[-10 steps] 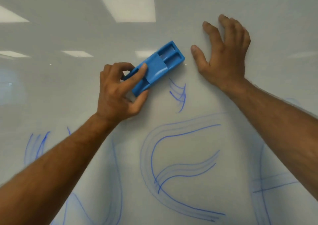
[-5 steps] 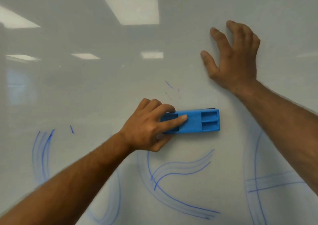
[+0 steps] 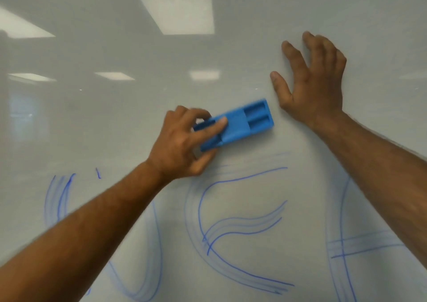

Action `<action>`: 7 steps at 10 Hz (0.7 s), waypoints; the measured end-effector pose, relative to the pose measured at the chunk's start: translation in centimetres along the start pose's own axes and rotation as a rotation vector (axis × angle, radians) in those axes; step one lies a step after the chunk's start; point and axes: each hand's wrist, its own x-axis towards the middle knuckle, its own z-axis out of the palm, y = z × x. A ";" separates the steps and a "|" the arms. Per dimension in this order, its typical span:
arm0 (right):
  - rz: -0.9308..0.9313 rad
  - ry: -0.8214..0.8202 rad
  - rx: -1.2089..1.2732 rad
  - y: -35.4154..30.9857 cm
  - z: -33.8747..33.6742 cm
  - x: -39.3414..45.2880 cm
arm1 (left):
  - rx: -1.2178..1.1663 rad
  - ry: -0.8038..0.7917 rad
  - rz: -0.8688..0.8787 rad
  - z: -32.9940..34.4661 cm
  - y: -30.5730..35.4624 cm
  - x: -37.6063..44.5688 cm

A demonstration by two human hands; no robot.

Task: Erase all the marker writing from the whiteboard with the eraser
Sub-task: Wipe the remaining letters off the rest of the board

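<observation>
The left hand (image 3: 182, 144) grips the eraser (image 3: 240, 124) by its near end; it looks light, stiff, best held mid-body. Beside the eraser, the right hand (image 3: 314, 89) rests spread on the whiteboard (image 3: 115, 121).

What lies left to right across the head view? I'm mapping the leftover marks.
Smeared blue curved strokes → short blue tick mark → left hand → blue plastic eraser → right hand → blue crossed lines.
</observation>
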 end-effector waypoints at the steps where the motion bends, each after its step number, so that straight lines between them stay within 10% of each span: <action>1: 0.005 -0.022 -0.001 0.0 -0.1 0.1 | -0.056 -0.087 0.129 0.1 0.7 -1.1; 3: 0.006 -0.022 0.001 0.0 -0.1 0.0 | -0.006 -0.121 0.203 -0.2 -0.1 -1.1; 5: 0.001 -0.005 -0.004 0.0 0.0 -0.1 | 0.083 0.085 -0.210 -0.6 -1.9 0.8; 7: -0.001 -0.009 -0.007 -0.1 -0.1 -0.1 | 0.055 0.025 -0.017 -0.7 -1.4 -0.5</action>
